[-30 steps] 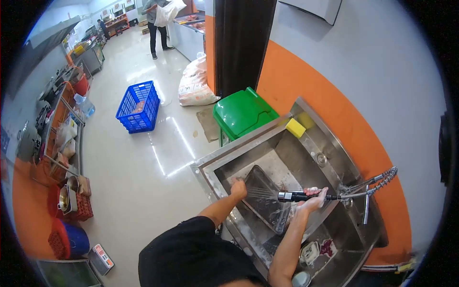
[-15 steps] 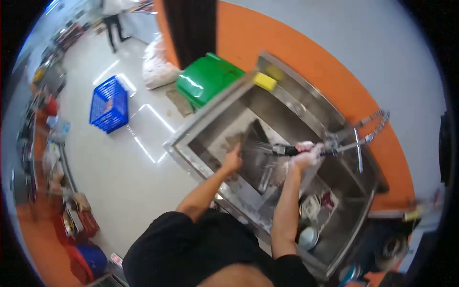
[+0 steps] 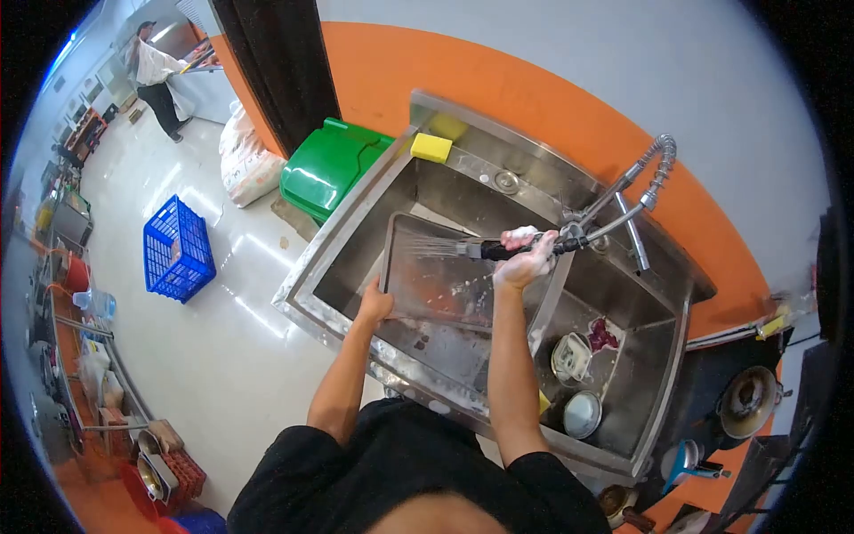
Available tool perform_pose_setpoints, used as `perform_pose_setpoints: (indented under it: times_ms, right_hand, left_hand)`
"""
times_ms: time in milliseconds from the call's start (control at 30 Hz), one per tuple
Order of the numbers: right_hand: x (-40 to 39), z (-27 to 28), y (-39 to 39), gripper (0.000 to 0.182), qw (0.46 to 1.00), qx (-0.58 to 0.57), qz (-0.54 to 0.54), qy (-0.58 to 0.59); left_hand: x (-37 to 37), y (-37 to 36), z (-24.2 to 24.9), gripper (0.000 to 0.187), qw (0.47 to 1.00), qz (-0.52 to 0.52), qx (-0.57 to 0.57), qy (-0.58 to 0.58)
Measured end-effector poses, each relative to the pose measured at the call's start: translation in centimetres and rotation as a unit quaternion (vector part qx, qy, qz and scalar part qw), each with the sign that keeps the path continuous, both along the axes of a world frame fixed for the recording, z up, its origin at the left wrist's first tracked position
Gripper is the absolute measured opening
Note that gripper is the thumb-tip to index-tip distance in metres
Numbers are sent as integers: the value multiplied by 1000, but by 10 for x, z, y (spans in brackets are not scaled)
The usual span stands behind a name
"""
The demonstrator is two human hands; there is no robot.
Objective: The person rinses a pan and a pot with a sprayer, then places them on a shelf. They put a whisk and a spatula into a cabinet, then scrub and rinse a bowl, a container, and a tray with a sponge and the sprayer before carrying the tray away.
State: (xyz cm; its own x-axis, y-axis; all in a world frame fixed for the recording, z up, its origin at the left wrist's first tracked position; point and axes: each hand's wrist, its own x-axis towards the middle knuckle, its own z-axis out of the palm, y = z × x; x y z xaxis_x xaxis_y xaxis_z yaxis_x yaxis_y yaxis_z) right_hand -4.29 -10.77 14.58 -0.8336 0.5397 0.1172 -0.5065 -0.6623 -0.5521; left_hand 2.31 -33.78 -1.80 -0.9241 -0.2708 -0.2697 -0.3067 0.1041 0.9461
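Observation:
My left hand (image 3: 375,303) grips the near left edge of a rectangular metal tray (image 3: 431,289), tilted in the left basin of the steel sink (image 3: 342,267). My right hand (image 3: 527,260), coated in white suds, is closed around the black handle of a spray faucet (image 3: 495,250). Water fans out leftward from its nozzle onto the tray. In the right basin sit a bowl (image 3: 583,415) and a round container (image 3: 570,358) with pale contents. Beside them lies a dark red, crumpled thing (image 3: 602,335) whose kind I cannot make out.
A yellow sponge (image 3: 431,148) rests on the sink's back ledge. Left of the sink stand a green bin (image 3: 331,169), a white sack (image 3: 247,160) and a blue crate (image 3: 178,249). A pan (image 3: 748,402) is at the right. Another person (image 3: 158,84) stands far back.
The tray has gone from steeply tipped to lying flatter, its broad face now visible. My view has shifted, and both hands keep their holds on the tray and spray faucet.

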Motion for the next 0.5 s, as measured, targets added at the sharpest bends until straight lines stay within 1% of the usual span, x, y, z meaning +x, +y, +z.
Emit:
perform_pose_setpoints:
  times_ms: [33,67,100,133,167,200,267,300,333,367,400,433,467,500]
  right_hand:
    - [-3,-4,5,41,998,48,-44,17]
    - [-3,-13,9,41,998,47,-45,17]
    - [0,-23,12,39,996,77,-41,13]
    - [4,-31,14,36,993,108,-35,10]
    - [11,-35,12,34,997,75,-5,-22]
    - [19,-38,7,37,997,52,17,-61]
    - [33,-31,-7,42,993,-15,93,-66]
    - [38,-22,-14,48,988,-21,117,-96]
    - [38,-18,-17,48,988,-20,117,-94]
    - [33,-14,-18,49,986,-51,135,-86]
    - [29,-9,-20,50,982,-82,152,-79]
    - [26,3,-22,51,988,-48,135,-65]
    - [21,9,-19,51,988,-40,140,-45]
    - [15,8,-18,51,988,-38,142,-39]
  left_hand:
    - [7,-1,24,53,999,-15,39,-19]
    - [15,-2,44,53,999,-16,38,-19]
    - [22,-3,62,54,993,11,112,-46]
    - [25,-5,71,55,979,38,187,-70]
    - [21,-16,58,56,977,16,200,-71]
    - [16,-19,43,56,977,18,201,-68]
    - [12,-15,51,54,977,56,179,-105]
    - [5,-15,32,54,977,57,180,-102]
    - [-9,-17,-6,54,995,41,73,-60]
    - [-19,-17,-25,54,999,23,-35,-16]
    - [-18,-10,-9,54,999,21,-35,-12]
    - [-11,5,20,52,992,23,-113,50]
    - [-6,14,36,51,975,24,-190,109]
    - [-9,15,33,55,977,22,-195,87]
